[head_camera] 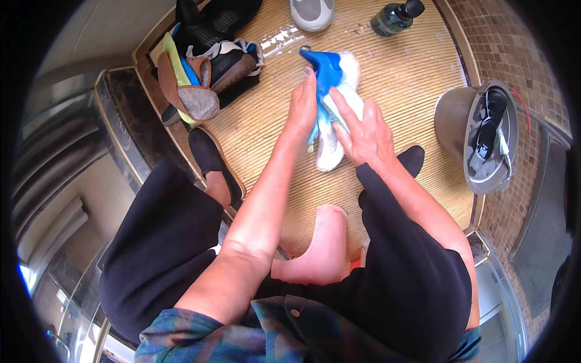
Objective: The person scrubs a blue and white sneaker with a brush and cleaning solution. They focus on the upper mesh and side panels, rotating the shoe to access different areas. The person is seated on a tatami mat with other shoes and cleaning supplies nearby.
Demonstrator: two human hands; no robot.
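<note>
A blue and white sneaker [327, 68] lies in front of me on the ribbed tan floor, its white sole along the right and near sides. My left hand [303, 106] grips its left side, thumb pointing up. With spread fingers, my right hand [368, 131] presses a pale mint, block-like thing [347, 103] against the shoe's upper. Whether that is a scrubbing brush or a folded cloth cannot be told, as the fingers cover part of it.
Footwear and insoles [199, 81] are heaped at the upper left. A grey and white shoe [312, 13] and a dark-capped bottle [391, 20] stand at the far side. On the right, a grey bucket [454, 118] contains a black shoe [492, 118]. A pink stool [329, 245] is below me.
</note>
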